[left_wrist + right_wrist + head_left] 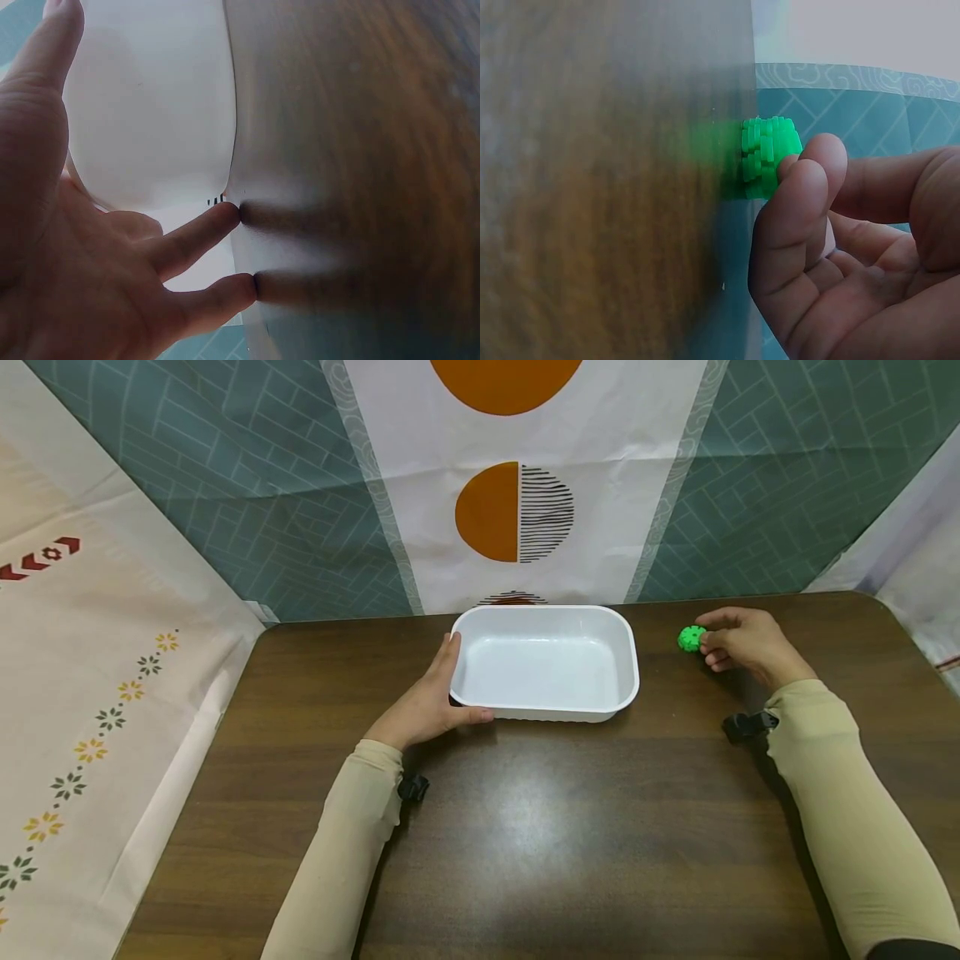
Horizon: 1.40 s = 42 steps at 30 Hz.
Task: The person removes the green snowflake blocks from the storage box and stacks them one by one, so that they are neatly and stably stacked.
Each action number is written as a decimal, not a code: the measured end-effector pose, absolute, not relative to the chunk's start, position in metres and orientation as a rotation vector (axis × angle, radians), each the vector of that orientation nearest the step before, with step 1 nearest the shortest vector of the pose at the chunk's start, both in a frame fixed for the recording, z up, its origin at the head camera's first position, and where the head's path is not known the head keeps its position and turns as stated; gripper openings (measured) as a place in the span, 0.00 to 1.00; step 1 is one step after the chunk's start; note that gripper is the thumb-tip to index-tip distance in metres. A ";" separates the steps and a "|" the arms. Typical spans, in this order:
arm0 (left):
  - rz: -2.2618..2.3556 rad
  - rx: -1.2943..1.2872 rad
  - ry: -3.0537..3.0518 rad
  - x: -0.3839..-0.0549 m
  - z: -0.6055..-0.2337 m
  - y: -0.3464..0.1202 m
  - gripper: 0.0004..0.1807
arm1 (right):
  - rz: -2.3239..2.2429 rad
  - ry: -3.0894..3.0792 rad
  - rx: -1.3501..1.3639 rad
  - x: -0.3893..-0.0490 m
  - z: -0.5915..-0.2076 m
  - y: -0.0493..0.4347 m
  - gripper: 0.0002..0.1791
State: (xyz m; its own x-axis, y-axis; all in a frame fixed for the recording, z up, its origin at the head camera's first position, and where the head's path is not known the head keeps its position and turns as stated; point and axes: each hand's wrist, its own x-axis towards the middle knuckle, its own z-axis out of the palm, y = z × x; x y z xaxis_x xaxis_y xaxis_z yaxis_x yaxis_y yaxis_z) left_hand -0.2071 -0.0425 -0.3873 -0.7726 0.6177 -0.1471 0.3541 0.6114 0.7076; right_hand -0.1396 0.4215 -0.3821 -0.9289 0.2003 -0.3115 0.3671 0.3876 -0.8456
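Note:
A white rectangular tray (545, 700) with rounded corners lies on the brown wooden table. My left hand (420, 710) spans its near left corner, fingers along the left wall and thumb against the front wall. In the left wrist view, two fingertips (227, 215) of that hand touch the tabletop beside the tray (154, 97). Right of the tray, my right hand (750, 647) pinches the edge of a small round green plastic piece (690, 638) with dark holes. Seen from the right wrist, this green piece (761, 154) has a notched rim and is close to the tabletop; its near edge is partly behind the fingers.
The wooden table (525, 843) ends at a back edge just behind the tray. Behind it hangs a teal and white patterned cloth (300, 527) with orange circles. A cream cloth (112, 693) with flower motifs borders the left side.

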 end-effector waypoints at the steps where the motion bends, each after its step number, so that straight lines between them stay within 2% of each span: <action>1: 0.963 0.775 2.463 -0.207 -0.387 -0.043 0.72 | -1.571 2.484 0.513 -0.140 -0.382 0.421 0.26; 42: 0.952 0.768 2.480 -0.206 -0.388 -0.041 0.71 | -1.595 2.491 0.512 -0.138 -0.383 0.420 0.24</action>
